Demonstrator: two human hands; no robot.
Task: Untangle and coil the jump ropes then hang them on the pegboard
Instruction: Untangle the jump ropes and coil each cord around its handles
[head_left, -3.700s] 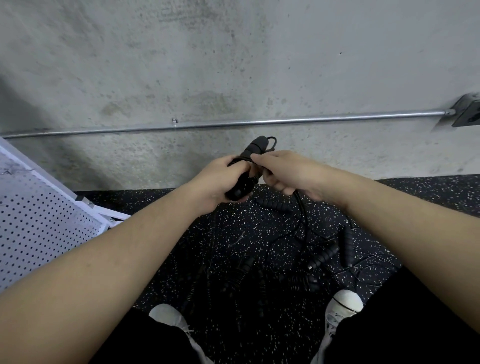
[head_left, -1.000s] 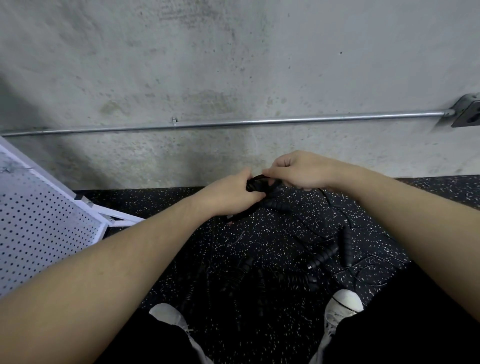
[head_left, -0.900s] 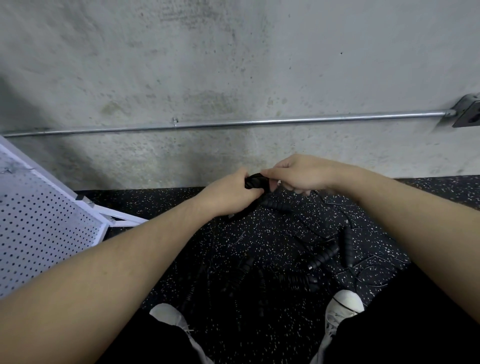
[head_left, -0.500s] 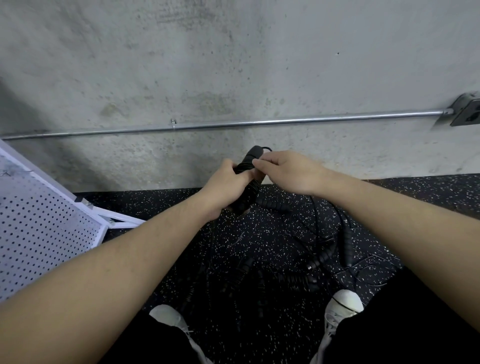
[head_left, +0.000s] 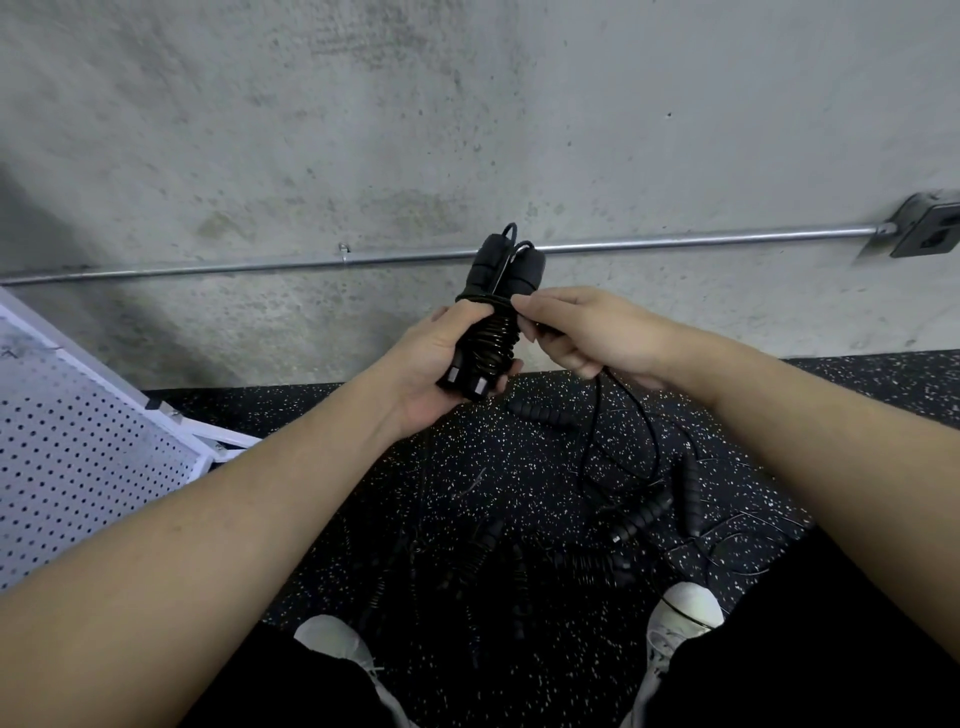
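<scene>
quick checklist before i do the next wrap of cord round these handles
1. Left hand grips the paired handles firmly: ok.
2. Right hand pinches the cord close to the bundle: ok.
3. Existing wraps sit side by side on the handles: ok.
4. Free cord runs clear of the other ropes on the floor: cannot tell; it drops into the pile.
5. Length of cord left to wind: cannot tell.
6. Pegboard within sight for hanging: ok, at the left; no hook visible.
</scene>
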